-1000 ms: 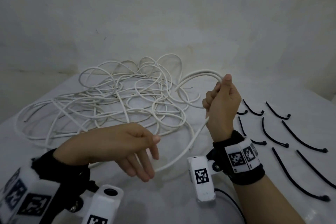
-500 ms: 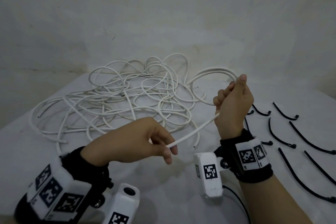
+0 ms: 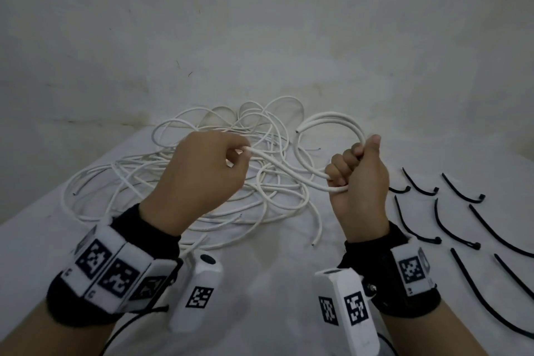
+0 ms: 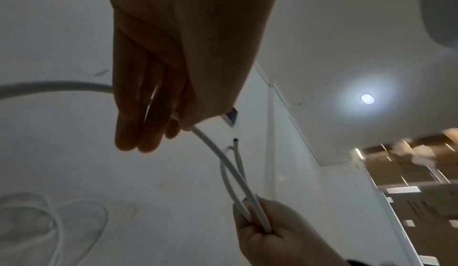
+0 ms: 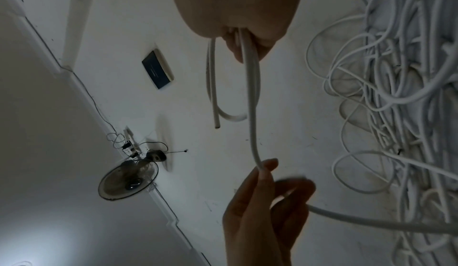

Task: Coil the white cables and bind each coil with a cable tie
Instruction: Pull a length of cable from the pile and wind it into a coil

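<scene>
I hold one white cable [image 3: 289, 172] in the air between both hands. My right hand [image 3: 348, 166] is a fist round a small coil of it, and one loop [image 3: 332, 118] arches above the fist to a cut end. My left hand [image 3: 242, 153] pinches the same cable between thumb and fingertips, to the left at about the same height. In the left wrist view the cable [image 4: 215, 148] runs from my left hand [image 4: 177, 121] down to the right hand [image 4: 262, 229]. The right wrist view shows the loop [image 5: 252, 103] hanging from my right hand [image 5: 244, 40]. Several black cable ties [image 3: 450, 220] lie to the right.
A loose tangle of white cables [image 3: 161, 179] covers the white table [image 3: 260, 283] behind and left of my hands. A stained wall [image 3: 260, 37] rises just behind the table. A fan [image 5: 128, 180] shows in the right wrist view.
My left hand took hold of the cable near the table, then rose and moved away from me to the height of the right hand. The right hand kept its grip on the coil.
</scene>
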Tool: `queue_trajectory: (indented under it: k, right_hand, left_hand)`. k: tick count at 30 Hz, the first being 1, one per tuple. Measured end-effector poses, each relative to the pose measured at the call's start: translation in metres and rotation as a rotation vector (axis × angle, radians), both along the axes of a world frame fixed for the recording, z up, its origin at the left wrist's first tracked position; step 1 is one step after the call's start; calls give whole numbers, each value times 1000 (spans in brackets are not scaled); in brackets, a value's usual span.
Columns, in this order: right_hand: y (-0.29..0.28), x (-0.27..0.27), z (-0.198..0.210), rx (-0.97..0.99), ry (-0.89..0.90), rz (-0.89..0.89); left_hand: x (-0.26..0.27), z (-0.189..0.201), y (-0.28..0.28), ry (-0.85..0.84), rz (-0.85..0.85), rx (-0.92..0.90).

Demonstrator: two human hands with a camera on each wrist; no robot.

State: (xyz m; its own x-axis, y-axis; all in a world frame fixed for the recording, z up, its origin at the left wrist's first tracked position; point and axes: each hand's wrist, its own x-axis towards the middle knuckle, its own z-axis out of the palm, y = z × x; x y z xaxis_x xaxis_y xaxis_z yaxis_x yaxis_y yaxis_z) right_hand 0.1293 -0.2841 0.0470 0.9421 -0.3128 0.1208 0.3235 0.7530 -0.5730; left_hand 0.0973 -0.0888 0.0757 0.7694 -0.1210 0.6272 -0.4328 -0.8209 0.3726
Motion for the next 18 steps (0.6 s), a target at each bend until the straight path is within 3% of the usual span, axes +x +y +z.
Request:
queue_trajectory:
  k: [3,5,12,18]
  right_hand:
    - [4,-2,-1,-24,9,-2]
    - [8,-3,-2,-34,22,22]
    - [10,0,-8,-150,88,199]
    - [12,-6,-3,-335,32,56]
  left_hand:
    - [8,-2,-8,270,-130,-512]
    - [14,-3,-11,274,-157,-670]
    - [22,-3,-15,384,-285,-729]
    - [25,-3,-18,394,-326,-740]
